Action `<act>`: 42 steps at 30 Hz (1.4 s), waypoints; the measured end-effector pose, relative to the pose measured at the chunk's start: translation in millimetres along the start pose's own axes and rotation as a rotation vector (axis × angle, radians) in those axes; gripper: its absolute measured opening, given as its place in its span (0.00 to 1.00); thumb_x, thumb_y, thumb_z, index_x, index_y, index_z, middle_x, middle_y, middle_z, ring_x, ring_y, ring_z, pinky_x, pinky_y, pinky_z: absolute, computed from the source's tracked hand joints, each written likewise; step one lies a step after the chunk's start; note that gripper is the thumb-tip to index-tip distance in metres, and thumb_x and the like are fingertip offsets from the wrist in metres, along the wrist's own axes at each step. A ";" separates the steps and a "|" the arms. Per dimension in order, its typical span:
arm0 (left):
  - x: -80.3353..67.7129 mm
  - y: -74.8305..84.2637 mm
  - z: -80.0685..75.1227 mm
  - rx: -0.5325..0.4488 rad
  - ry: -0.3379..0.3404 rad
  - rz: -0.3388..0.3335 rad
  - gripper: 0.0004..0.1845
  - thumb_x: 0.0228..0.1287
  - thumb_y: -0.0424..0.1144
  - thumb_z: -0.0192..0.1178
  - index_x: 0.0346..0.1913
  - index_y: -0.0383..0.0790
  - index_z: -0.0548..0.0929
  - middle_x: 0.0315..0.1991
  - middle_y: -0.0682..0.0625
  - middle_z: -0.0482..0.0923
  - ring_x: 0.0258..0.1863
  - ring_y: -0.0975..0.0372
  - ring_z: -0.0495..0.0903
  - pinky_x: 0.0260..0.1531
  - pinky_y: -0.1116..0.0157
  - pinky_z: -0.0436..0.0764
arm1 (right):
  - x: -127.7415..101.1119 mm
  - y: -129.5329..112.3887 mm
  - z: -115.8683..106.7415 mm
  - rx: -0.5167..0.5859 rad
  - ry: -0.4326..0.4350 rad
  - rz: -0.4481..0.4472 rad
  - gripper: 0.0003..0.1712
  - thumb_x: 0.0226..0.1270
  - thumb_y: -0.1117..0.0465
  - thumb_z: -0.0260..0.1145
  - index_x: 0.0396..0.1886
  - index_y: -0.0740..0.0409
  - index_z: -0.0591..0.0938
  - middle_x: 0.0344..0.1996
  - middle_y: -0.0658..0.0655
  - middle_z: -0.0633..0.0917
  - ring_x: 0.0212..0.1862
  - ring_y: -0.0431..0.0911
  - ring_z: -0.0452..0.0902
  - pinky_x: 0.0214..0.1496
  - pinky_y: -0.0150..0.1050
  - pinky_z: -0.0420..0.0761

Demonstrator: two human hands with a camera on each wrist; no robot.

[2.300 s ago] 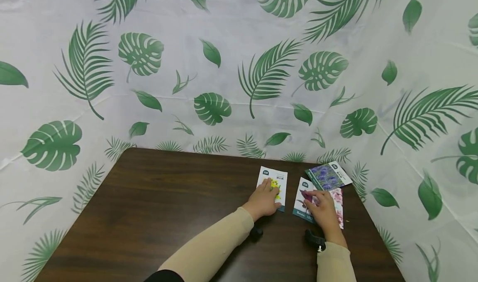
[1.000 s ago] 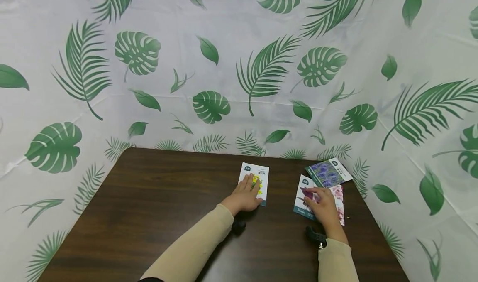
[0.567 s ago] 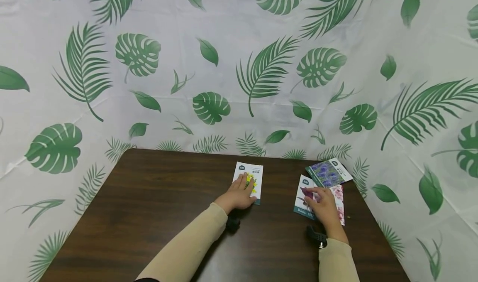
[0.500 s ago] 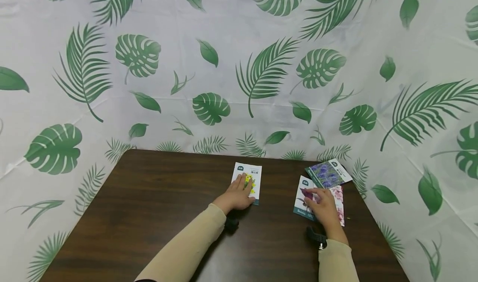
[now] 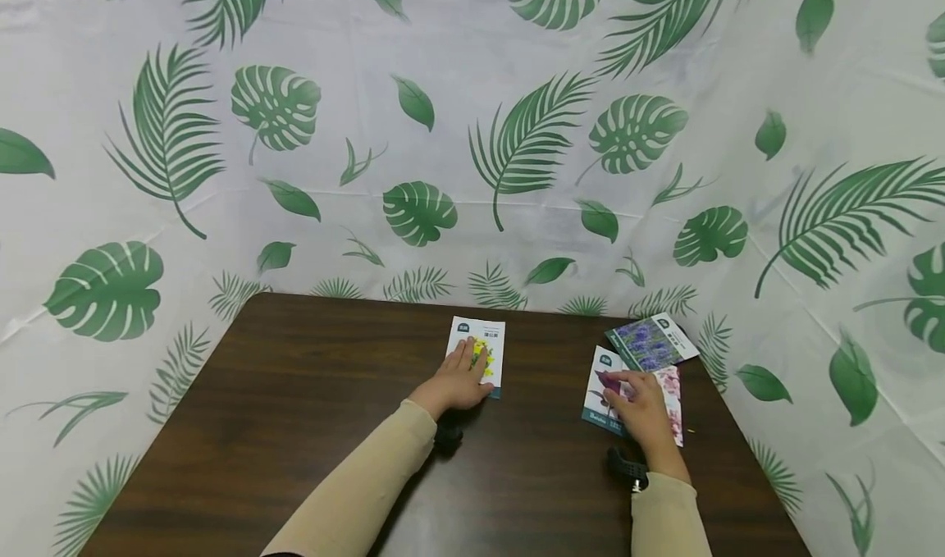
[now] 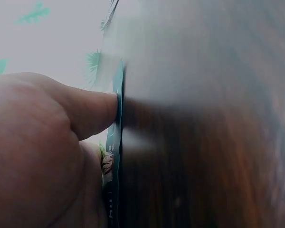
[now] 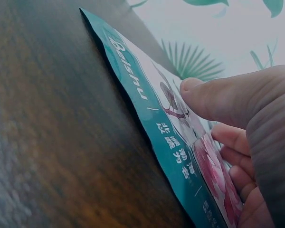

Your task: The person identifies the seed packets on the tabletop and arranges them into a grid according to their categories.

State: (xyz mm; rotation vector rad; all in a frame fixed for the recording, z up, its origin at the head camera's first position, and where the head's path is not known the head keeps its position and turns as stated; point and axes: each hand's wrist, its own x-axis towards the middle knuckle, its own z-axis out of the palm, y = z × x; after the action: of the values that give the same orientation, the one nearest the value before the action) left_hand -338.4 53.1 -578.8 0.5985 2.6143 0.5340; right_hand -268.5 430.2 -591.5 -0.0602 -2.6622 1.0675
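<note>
My left hand (image 5: 452, 383) lies with its fingers spread on a flower seed packet (image 5: 493, 345) that shows yellow blooms. In the left wrist view the thumb touches the teal edge of that packet (image 6: 115, 156). Farther right, my right hand (image 5: 642, 409) rests over a seed packet with a dark purple flower (image 5: 596, 389), its thumb and fingers loosely bent. A pink-flower packet (image 5: 673, 401) sits partly hidden under this hand. The right wrist view shows the thumb at the face of a teal-banded packet (image 7: 147, 111); whether it presses is hard to tell.
Behind the right hand, a packet with lavender flowers (image 5: 648, 345) lies slanted near the far right corner of the dark wooden table (image 5: 317, 393). A leaf-patterned white cloth (image 5: 332, 130) hangs behind and at both sides. A tiny yellow speck (image 5: 691, 431) is at the right.
My left hand has slid the yellow-flower packet leftward across the table, away from the other packets. The right hand and the packets around it have stayed nearly in place.
</note>
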 end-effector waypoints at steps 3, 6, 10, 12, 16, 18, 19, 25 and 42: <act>-1.8 -5.6 -2.1 -0.010 0.005 -0.011 0.45 0.88 0.60 0.46 0.91 0.48 0.37 0.90 0.42 0.17 0.90 0.50 0.19 0.90 0.49 0.32 | 0.8 -0.9 0.0 0.002 -0.011 0.019 0.19 0.73 0.64 0.76 0.61 0.59 0.89 0.59 0.69 0.79 0.63 0.63 0.72 0.63 0.56 0.71; -4.8 -9.7 -4.7 -0.013 0.011 -0.019 0.45 0.88 0.60 0.46 0.91 0.48 0.37 0.90 0.42 0.18 0.90 0.49 0.20 0.90 0.49 0.32 | 1.7 -1.5 -0.6 -0.008 -0.020 0.019 0.19 0.73 0.62 0.76 0.61 0.58 0.89 0.59 0.69 0.79 0.63 0.63 0.73 0.62 0.56 0.72; -6.4 -14.7 -8.1 -0.011 0.023 -0.015 0.45 0.88 0.59 0.46 0.91 0.47 0.38 0.90 0.41 0.19 0.90 0.49 0.20 0.90 0.48 0.32 | 2.9 -1.7 -2.3 -0.015 -0.008 -0.007 0.19 0.72 0.64 0.77 0.60 0.60 0.89 0.58 0.70 0.80 0.61 0.64 0.74 0.60 0.54 0.71; -5.2 -18.0 -9.7 -0.007 0.024 -0.013 0.45 0.88 0.60 0.46 0.91 0.48 0.37 0.89 0.42 0.18 0.90 0.49 0.20 0.90 0.48 0.32 | 2.9 -1.6 -3.5 -0.017 0.001 -0.012 0.19 0.72 0.64 0.77 0.60 0.60 0.89 0.57 0.70 0.80 0.61 0.64 0.74 0.60 0.55 0.71; -2.1 -27.1 -10.8 0.000 0.031 -0.023 0.45 0.88 0.61 0.45 0.91 0.48 0.37 0.90 0.42 0.17 0.90 0.49 0.21 0.90 0.48 0.33 | 1.6 -0.5 -4.6 -0.022 0.002 -0.001 0.19 0.73 0.64 0.76 0.61 0.60 0.89 0.58 0.70 0.79 0.62 0.64 0.73 0.61 0.56 0.71; -1.1 -32.5 -11.0 0.004 0.029 -0.036 0.45 0.87 0.62 0.45 0.91 0.48 0.36 0.89 0.42 0.17 0.90 0.49 0.20 0.90 0.49 0.33 | 1.2 0.7 -4.2 -0.023 0.002 0.003 0.19 0.73 0.64 0.76 0.61 0.60 0.89 0.59 0.70 0.79 0.62 0.64 0.73 0.61 0.56 0.71; -0.8 -35.3 -11.1 0.006 0.026 -0.044 0.45 0.87 0.62 0.45 0.91 0.48 0.36 0.89 0.42 0.16 0.90 0.49 0.19 0.90 0.49 0.32 | 0.9 1.2 -3.7 -0.018 0.003 0.000 0.19 0.72 0.64 0.76 0.60 0.60 0.89 0.58 0.70 0.79 0.62 0.64 0.73 0.61 0.55 0.71; -1.7 -50.4 -14.8 -0.012 0.030 -0.067 0.46 0.87 0.62 0.44 0.91 0.49 0.35 0.89 0.43 0.15 0.89 0.49 0.19 0.90 0.48 0.32 | 1.8 4.6 -0.2 -0.005 0.032 -0.037 0.18 0.69 0.66 0.78 0.58 0.61 0.89 0.56 0.71 0.81 0.60 0.63 0.74 0.58 0.52 0.70; -30.3 -72.9 -34.5 -0.042 0.064 -0.097 0.44 0.88 0.59 0.45 0.91 0.44 0.38 0.90 0.39 0.19 0.90 0.46 0.22 0.90 0.45 0.35 | 1.5 4.6 1.2 -0.013 0.004 -0.027 0.19 0.72 0.64 0.77 0.60 0.59 0.89 0.58 0.69 0.80 0.61 0.62 0.73 0.56 0.52 0.71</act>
State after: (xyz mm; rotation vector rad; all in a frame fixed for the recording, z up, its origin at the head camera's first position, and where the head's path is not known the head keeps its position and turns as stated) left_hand -352.9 -31.7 -573.0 0.4454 2.6684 0.5848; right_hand -270.5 432.9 -595.0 -0.0281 -2.6587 1.0412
